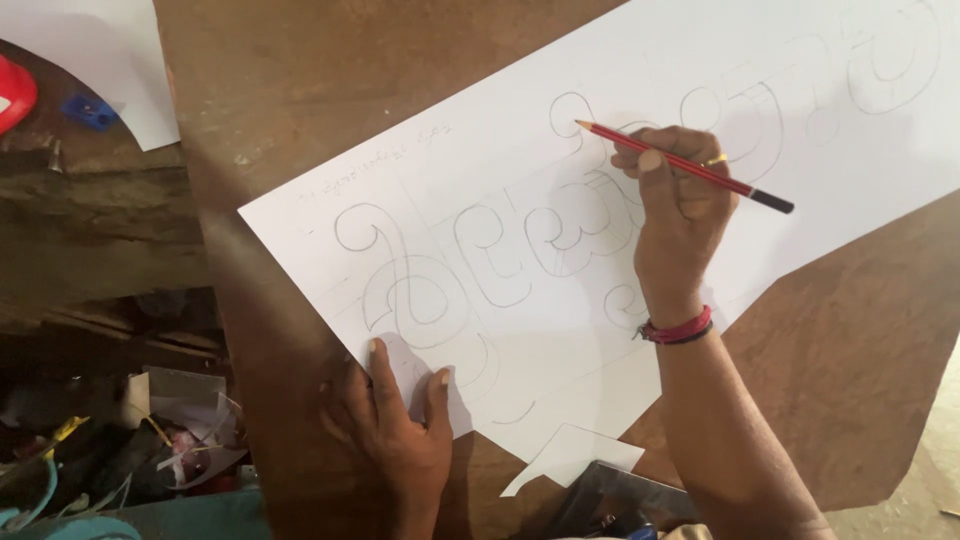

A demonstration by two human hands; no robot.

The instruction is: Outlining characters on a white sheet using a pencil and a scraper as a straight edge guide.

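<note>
Right hand: my right hand (pixel 678 215) is clamped on a red pencil (pixel 690 168), upper right.
Left hand: my left hand (pixel 398 420) lies flat, fingers spread, pressing the white paper sheet (pixel 480 170), lower centre.

two hands are in view: one left hand (pixel 400 425) and one right hand (pixel 675 215). there is one red pencil (pixel 685 166), one gold ring (pixel 716 160) and one red wristband (pixel 679 328). two white paper sheets show: one large sheet (pixel 620 260) with pencilled curly outlines and one second sheet (pixel 100 60) at the upper left corner. there is one brown wooden board (pixel 300 80), one small blue object (pixel 88 112), and one red object (pixel 15 92) at the left edge.
</note>
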